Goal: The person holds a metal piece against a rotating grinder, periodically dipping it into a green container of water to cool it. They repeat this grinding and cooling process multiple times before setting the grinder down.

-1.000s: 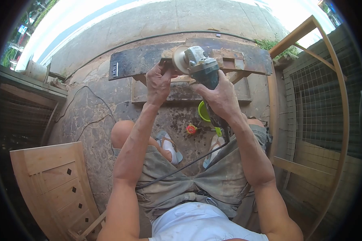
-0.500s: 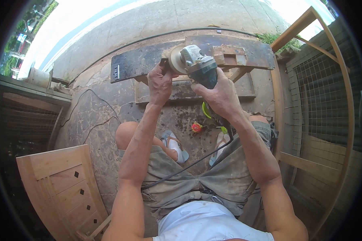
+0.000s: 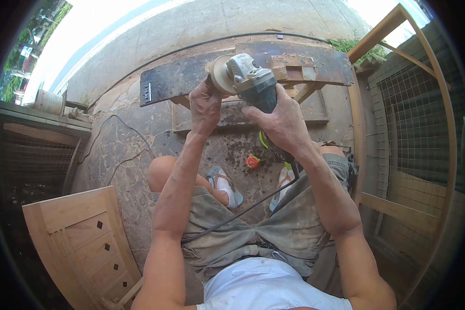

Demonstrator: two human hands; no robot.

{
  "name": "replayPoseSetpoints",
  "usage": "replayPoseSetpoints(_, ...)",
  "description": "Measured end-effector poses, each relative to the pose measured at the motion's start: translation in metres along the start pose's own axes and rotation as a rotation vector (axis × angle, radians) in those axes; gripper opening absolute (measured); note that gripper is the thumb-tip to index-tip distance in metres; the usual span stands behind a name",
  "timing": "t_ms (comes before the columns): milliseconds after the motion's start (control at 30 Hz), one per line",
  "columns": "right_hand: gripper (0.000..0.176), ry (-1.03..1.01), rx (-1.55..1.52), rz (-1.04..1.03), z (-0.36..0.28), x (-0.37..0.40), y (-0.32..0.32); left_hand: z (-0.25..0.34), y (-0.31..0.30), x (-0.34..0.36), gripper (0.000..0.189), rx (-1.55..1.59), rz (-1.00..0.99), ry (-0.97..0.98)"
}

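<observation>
My right hand (image 3: 283,118) is wrapped round the dark body of an angle grinder (image 3: 256,87), held up in front of the bench. On its left side sits a round, pale tan disc (image 3: 221,75). My left hand (image 3: 205,107) is closed right beside the disc's edge. What its fingers pinch is mostly hidden; a small piece seems to be at the fingertips. From the grinder a dark cord (image 3: 237,214) runs down across my lap.
A low, worn wooden bench (image 3: 178,77) stands ahead, with a wooden block (image 3: 294,62) on it. A red-and-yellow object (image 3: 252,161) lies on the floor between my feet. A carved wooden panel (image 3: 77,232) is at lower left, a wooden frame (image 3: 444,113) at right.
The grinder and both hands have shifted very slightly left and up. Both hands keep their grip.
</observation>
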State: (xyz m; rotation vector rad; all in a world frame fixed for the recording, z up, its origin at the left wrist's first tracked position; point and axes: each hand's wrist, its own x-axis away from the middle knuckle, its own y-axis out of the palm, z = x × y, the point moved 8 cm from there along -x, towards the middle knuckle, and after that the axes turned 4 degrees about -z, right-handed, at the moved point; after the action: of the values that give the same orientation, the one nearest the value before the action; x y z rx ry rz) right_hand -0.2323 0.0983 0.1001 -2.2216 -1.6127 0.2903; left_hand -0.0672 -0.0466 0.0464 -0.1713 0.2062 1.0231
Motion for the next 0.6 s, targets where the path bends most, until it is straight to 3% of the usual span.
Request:
replayPoseSetpoints(200,0.070,0.018,-0.017,-0.016,0.0034,-0.0019,0.0011,-0.0067,-0.0019,-0.0004,0.028,-0.017,-0.005,0.023)
replayPoseSetpoints(500,0.067,0.002,-0.031,-0.007,-0.0009,-0.0003,0.0014,-0.0039,0.0016,0.0008,0.020,-0.007,0.004,-0.023)
replayPoseSetpoints(600,0.067,0.037,-0.023,-0.015,0.0053,-0.0023,-0.0015,-0.0056,-0.0016,-0.0006,0.027,-0.041,-0.030,-0.010)
